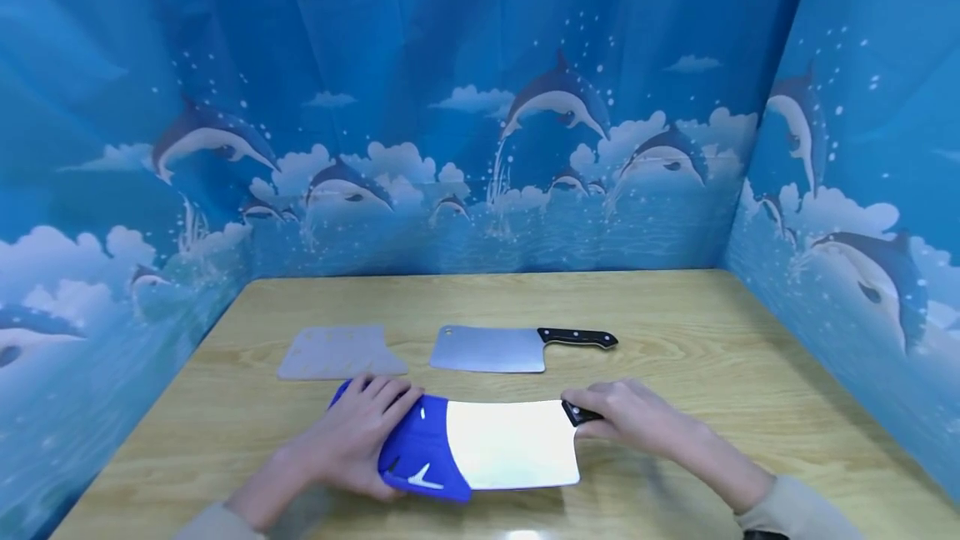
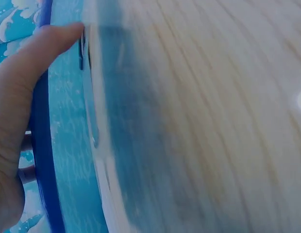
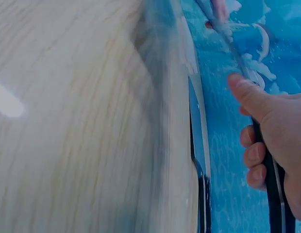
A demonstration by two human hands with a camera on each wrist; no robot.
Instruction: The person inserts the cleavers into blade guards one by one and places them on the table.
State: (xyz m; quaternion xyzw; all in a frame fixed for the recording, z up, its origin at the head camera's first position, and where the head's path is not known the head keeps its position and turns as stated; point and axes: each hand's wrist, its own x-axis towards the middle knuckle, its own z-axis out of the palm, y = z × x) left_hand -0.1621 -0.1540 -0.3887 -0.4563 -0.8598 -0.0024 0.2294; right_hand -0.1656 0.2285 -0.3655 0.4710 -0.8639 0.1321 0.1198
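My right hand (image 1: pixel 626 415) grips the black handle (image 3: pixel 274 189) of a cleaver (image 1: pixel 517 444), whose bright blade points left. Around the front part of that blade sits a blue blade cover (image 1: pixel 431 448), held by my left hand (image 1: pixel 360 436) with the fingers over its far edge and the thumb at the near side. Cleaver and cover are tilted up above the table. In the left wrist view only the cover's blue edge (image 2: pixel 46 150) shows beside the left hand (image 2: pixel 14 107). The blade's tip end is hidden inside the cover.
Behind the hands, a second cleaver (image 1: pixel 491 349) lies flat on the wooden table (image 1: pixel 675 307), its black handle to the right. Left of it lies a pale, translucent blade cover (image 1: pixel 337 354). A blue dolphin-print curtain (image 1: pixel 465 232) walls the table at the back and sides.
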